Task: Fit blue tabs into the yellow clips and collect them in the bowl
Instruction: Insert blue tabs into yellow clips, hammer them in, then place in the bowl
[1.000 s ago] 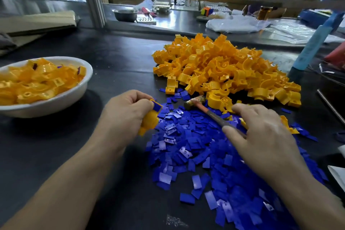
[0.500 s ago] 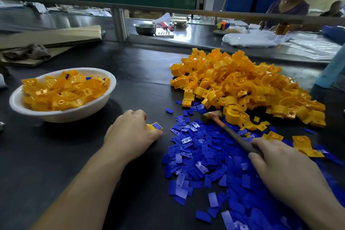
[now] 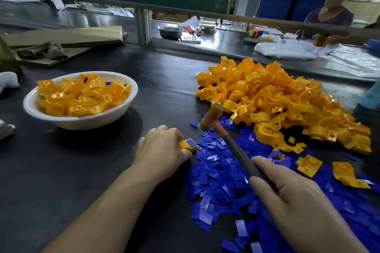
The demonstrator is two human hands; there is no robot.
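Left grip pins our tabbed yellow plastic clip at the blue tab heap's edge; right grip clenches the raised small mallet; bare dark tabletop separates the white bowl.

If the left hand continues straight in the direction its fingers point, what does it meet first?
Probably the blue tabs just beyond the yellow clip the left hand pins on the table; depth is unclear.

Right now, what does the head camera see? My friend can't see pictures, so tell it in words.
A left hand pins a yellow clip with a blue tab to a dark table, while the right hand holds a small hammer raised above it. Piles of blue tabs and yellow clips lie nearby; a white bowl of clips sits left.
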